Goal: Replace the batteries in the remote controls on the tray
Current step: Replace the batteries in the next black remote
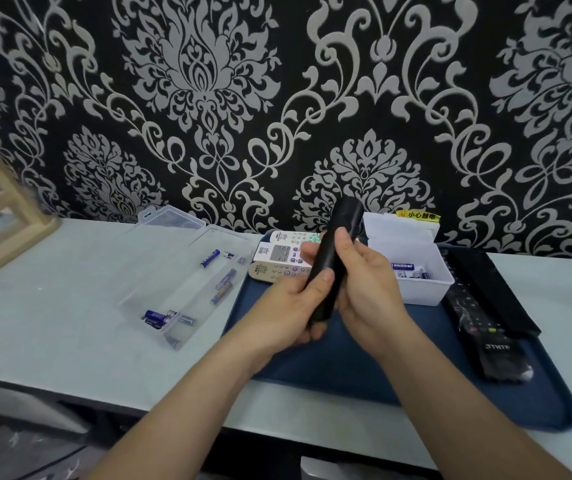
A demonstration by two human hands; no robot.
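While three pale button-faced remotes (279, 259) wait on the dark blue plastic tray (346, 358), the left hand (288, 306) and right hand (364, 285) clamp a long, smooth black plastic remote (333, 261) above it — light, rigid, likely slippery — best gripped along its sides.

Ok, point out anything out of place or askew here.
The blue tray overhangs the table's front edge at its near right corner. Loose batteries lie scattered at odd angles in the clear case. Nothing looks spilled or damaged.
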